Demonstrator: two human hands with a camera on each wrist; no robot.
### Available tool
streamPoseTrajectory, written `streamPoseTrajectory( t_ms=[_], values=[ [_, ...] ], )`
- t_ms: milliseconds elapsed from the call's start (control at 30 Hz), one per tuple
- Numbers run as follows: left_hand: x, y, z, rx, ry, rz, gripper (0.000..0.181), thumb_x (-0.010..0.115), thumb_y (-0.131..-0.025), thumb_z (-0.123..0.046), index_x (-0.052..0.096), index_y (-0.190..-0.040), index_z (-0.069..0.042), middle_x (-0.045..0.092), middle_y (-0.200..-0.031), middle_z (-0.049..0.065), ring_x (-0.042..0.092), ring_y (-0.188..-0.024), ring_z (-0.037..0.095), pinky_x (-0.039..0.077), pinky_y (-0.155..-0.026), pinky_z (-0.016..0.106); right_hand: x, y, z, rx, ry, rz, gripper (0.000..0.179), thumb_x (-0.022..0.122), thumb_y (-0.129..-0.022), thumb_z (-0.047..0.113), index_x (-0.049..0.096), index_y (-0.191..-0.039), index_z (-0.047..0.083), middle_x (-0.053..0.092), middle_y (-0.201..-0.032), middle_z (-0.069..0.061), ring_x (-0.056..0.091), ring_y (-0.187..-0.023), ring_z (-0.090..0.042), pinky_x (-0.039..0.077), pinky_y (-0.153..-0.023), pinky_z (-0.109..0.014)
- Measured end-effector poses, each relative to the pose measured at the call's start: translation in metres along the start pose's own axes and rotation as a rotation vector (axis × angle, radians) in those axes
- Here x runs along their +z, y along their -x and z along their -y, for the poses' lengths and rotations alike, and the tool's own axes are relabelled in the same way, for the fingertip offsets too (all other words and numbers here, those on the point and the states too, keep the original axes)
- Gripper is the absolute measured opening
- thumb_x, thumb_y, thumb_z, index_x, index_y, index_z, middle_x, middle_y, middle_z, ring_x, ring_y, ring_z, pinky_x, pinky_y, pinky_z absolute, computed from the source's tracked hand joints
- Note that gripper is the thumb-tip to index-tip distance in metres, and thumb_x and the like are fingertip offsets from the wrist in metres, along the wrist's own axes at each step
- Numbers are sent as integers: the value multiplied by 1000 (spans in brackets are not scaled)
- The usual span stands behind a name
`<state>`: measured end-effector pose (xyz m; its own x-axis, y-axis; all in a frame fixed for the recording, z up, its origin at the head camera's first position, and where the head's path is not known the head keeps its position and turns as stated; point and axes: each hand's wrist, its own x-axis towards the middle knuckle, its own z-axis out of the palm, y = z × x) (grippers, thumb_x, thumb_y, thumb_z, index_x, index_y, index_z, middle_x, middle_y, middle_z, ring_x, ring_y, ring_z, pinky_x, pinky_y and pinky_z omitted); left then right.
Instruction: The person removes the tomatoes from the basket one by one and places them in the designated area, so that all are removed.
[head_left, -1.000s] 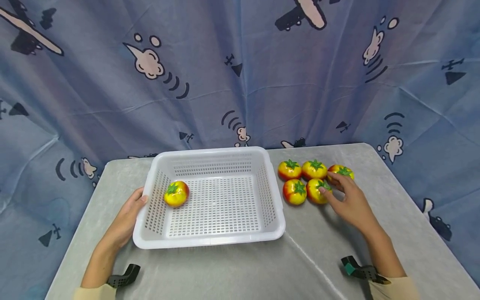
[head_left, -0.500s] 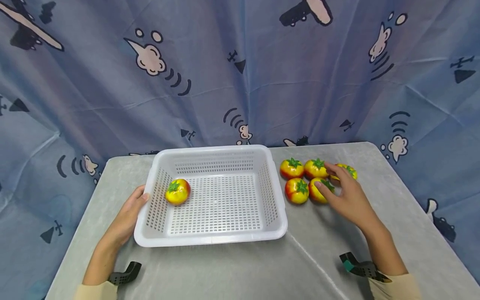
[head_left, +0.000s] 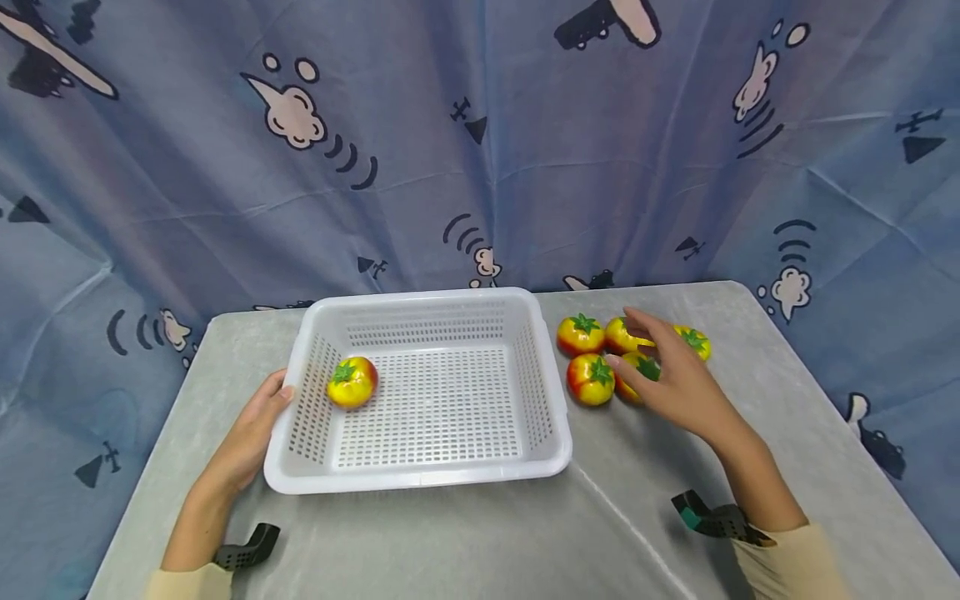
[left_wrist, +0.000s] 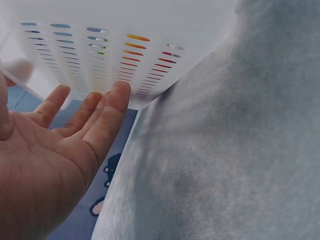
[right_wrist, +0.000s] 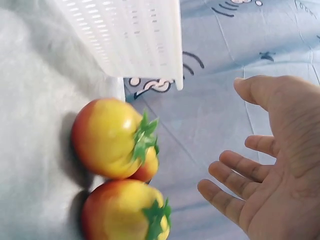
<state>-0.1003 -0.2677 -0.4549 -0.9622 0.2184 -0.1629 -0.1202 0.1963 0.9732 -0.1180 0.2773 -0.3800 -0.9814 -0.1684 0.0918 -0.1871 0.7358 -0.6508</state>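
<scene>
A white plastic basket (head_left: 420,481) with slotted walls stands on the table, one yellow-red tomato (head_left: 352,388) lying inside toward its left. My left hand (head_left: 253,432) holds the basket's left side, thumb over the rim; the left wrist view shows its fingers (left_wrist: 111,112) against the outer wall. To the right of the basket several more tomatoes with green star-shaped tops are grouped, among them a front-left tomato (head_left: 589,385) and a back-left tomato (head_left: 580,337). Over this group my right hand (head_left: 678,385) hovers, fingers spread and nothing held; in the right wrist view it is apart from the nearest tomato (right_wrist: 107,140).
The grey table (head_left: 480,542) runs up to a blue patterned curtain (head_left: 480,167) behind the basket. Each wrist carries a black device, the left device (head_left: 249,550) and the right device (head_left: 716,518).
My right hand has shifted left across the tomatoes, from the right-hand ones toward the middle of the group. The left hand keeps its hold on the basket, which stays in place.
</scene>
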Motion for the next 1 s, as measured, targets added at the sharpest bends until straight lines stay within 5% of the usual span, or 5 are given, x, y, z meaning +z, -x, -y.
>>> streamPoseTrajectory(
  t_ms=[467, 633, 833, 1000],
  values=[
    [-2, 1, 2, 14, -4, 13, 58, 31, -117, -41, 19, -164, -10, 49, -144, 27, 74, -104, 9, 66, -80, 38, 3, -23, 37, -106, 40, 107, 65, 72, -102, 33, 46, -159, 14, 47, -160, -19, 53, -140, -42, 49, -110, -67],
    [-1, 1, 2, 12, -1, 13, 60, 30, -117, -43, 18, -165, -9, 43, -150, 36, 74, -105, 7, 66, -81, 37, 9, -32, 51, -140, 15, 129, 66, 72, -101, 33, 45, -159, 16, 44, -163, -16, 53, -141, -41, 47, -111, -70],
    [0, 2, 2, 10, -12, 9, 62, 30, -116, -43, 16, -166, -7, 40, -153, 38, 73, -104, 5, 66, -81, 36, 16, -43, 68, -155, -19, 202, 67, 73, -101, 35, 45, -159, 17, 42, -167, -10, 34, -158, -40, 39, -117, -72],
    [0, 1, 1, 5, -7, 12, 63, 31, -116, -44, 15, -166, -8, 40, -154, 38, 73, -106, 4, 65, -83, 37, 25, -50, 79, -192, -24, 239, 67, 74, -100, 32, 46, -158, 13, 46, -162, -11, 53, -144, -38, 51, -112, -60]
  ],
)
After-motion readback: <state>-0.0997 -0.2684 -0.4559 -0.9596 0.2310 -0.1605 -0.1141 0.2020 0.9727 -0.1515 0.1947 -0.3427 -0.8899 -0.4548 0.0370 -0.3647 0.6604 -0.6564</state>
